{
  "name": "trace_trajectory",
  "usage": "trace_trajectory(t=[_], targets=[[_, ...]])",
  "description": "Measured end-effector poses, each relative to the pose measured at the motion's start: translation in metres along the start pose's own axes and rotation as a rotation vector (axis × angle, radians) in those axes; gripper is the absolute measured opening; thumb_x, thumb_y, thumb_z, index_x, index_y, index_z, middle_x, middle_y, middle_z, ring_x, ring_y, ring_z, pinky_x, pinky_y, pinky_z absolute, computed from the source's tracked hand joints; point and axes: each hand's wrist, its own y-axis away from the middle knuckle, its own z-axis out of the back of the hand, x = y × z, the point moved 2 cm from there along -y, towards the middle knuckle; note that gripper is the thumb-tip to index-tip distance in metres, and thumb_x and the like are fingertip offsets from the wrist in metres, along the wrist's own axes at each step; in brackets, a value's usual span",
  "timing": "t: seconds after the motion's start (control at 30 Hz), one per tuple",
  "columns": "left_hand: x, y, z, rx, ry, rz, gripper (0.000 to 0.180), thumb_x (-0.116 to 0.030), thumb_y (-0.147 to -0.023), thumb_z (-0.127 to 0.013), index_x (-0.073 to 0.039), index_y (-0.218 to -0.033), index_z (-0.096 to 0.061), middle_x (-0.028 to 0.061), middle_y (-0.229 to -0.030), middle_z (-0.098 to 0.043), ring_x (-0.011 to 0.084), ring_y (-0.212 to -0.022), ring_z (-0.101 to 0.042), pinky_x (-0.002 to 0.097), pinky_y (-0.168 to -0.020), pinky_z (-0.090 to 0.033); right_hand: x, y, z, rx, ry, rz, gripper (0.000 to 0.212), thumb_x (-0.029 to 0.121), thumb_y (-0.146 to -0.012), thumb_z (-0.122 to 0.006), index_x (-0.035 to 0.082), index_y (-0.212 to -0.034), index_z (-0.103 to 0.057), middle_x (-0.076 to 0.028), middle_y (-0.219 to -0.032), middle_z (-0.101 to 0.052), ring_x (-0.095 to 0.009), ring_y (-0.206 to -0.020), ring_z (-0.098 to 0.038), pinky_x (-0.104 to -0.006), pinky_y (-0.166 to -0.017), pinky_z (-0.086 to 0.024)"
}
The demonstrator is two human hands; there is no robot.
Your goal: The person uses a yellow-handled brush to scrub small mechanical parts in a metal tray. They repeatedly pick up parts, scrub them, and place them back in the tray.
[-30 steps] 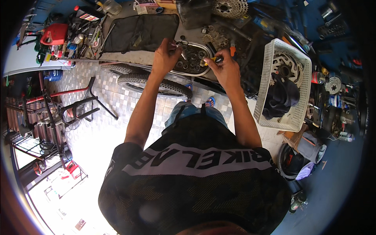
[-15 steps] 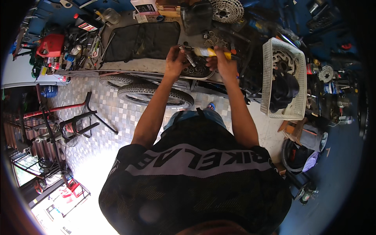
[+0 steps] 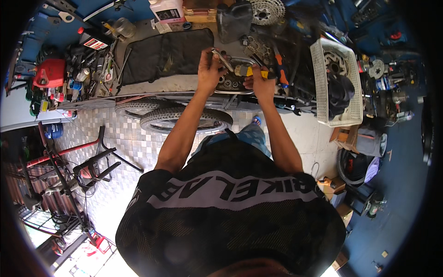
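My left hand [image 3: 209, 70] is closed around a slim silver metal shaft [image 3: 224, 60], which slants down to the right from my fingers. In my right hand [image 3: 261, 86] is a tool with a yellow-and-black handle [image 3: 259, 73]; its kind is not clear. The tool's left end is close to the lower end of the shaft, and I cannot tell whether they touch. Both hands are over a metal tray [image 3: 234, 92] at the bench's front edge. Several small ring-shaped parts [image 3: 227, 83] lie in the tray.
Left of my hands, a black cloth pouch [image 3: 168, 57] lies on the bench. Behind are a dark jug [image 3: 234, 21] and a cassette sprocket [image 3: 267, 11]. An orange-and-blue handled tool [image 3: 279, 64] and a white basket [image 3: 318, 87] are to the right. Bicycle wheels [image 3: 184, 115] stand below the bench.
The yellow tool, blurred before, now shows sharply. My right hand is a little lower, and the metal shaft sits higher against my left fingers. The whole view has shifted slightly.
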Motion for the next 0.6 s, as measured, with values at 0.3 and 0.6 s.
trace_trajectory(t=[0.3, 0.6], targets=[[-0.016, -0.015, 0.010, -0.001, 0.005, 0.063, 0.028, -0.031, -0.116, -0.055, -0.016, -0.138, -0.050, 0.0132, -0.116, -0.071, 0.0269, -0.110, -0.074, 0.0433, -0.084, -0.065, -0.002, -0.004, 0.042, 0.009, 0.344, 0.075, 0.030, 0.032, -0.107, -0.069, 0.002, -0.110, -0.071, -0.006, -0.071, -0.070, -0.013, -0.056, -0.069, -0.0276, -0.051, -0.055], [0.003, -0.021, 0.002, 0.089, -0.058, 0.211, 0.055, -0.005, -0.098, -0.079, -0.007, -0.149, -0.056, 0.0084, -0.108, -0.061, 0.0223, -0.100, -0.073, 0.0408, -0.082, -0.068, -0.002, -0.009, 0.069, 0.207, 0.947, 0.694, 0.030, 0.033, -0.100, -0.077, 0.006, -0.114, -0.074, -0.007, -0.084, -0.073, -0.013, -0.080, -0.076, -0.0306, -0.066, -0.059]])
